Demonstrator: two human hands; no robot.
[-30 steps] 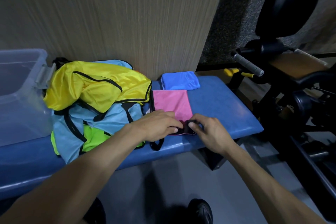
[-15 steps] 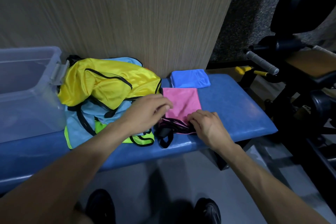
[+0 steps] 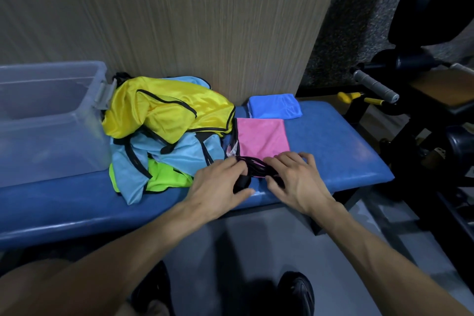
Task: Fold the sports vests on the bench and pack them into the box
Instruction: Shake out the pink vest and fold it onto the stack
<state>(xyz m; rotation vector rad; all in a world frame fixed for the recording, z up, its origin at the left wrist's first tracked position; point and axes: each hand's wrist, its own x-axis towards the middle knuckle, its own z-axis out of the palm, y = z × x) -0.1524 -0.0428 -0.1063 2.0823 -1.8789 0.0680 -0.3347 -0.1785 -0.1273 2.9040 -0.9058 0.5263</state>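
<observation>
A pink vest [image 3: 261, 136] with black trim lies partly folded on the blue bench [image 3: 333, 146]. My left hand [image 3: 218, 185] and my right hand [image 3: 295, 179] both pinch its bunched black-edged near end at the bench's front. Behind it sits a folded blue vest [image 3: 274, 106]. To the left lies a loose heap: a yellow vest [image 3: 164, 110] on top, a light blue vest [image 3: 179, 154] under it, a lime green vest [image 3: 166, 177] at the bottom. The clear plastic box [image 3: 46, 120] stands on the bench's left end, and nothing shows inside it.
A wood-grain wall panel [image 3: 205, 20] rises right behind the bench. Black gym equipment with a grey handle [image 3: 374, 86] crowds the right side. My shoes [image 3: 297, 292] stand on the grey floor below.
My left hand came back from the pile's edge to the pink vest's near end. Both hands now gather the black-trimmed edge together. The view shifted slightly.
</observation>
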